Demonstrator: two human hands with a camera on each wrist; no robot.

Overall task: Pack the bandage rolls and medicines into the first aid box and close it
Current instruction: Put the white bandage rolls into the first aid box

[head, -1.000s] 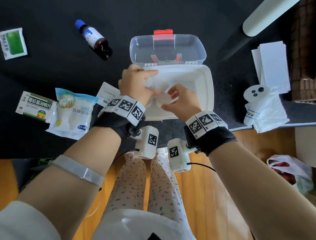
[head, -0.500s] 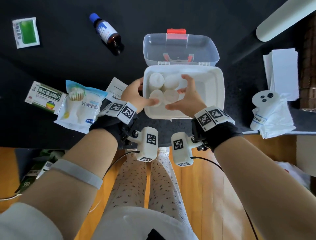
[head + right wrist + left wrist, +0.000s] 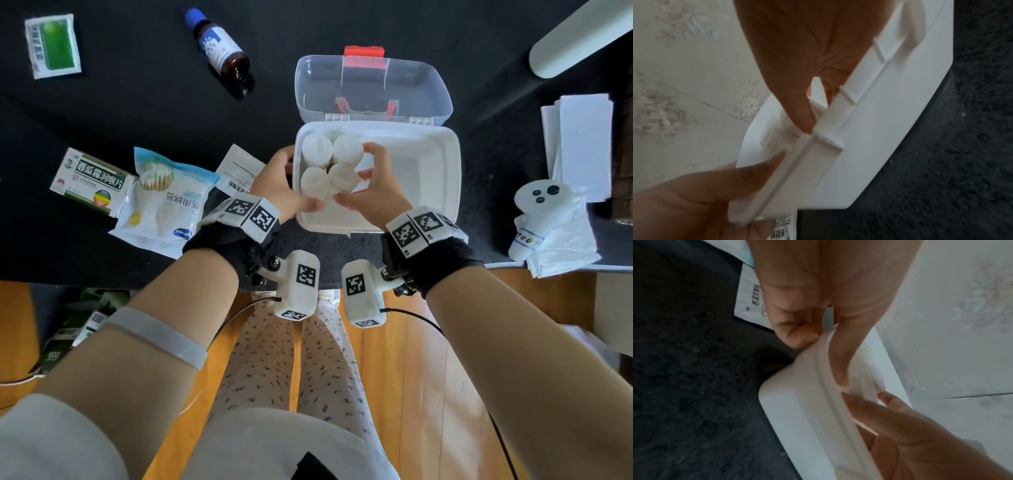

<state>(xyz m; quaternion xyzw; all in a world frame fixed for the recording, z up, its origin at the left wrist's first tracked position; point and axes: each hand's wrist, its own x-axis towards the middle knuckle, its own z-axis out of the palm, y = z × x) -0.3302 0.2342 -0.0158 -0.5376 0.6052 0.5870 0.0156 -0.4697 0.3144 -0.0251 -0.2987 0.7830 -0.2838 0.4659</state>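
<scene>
Am cupping four bandage rolls (image 3: 330, 168) upright in left end of first aid box (image 3: 416, 174). Left hand (image 3: 281, 186) and right hand (image 3: 371, 186) curling round cluster, thumbs meeting at near side. Judging rolls light, soft, squashable; am pressing sides gently, not ends.

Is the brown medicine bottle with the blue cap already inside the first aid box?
No, the brown bottle lies on the black table, left of the open first aid box.
</scene>
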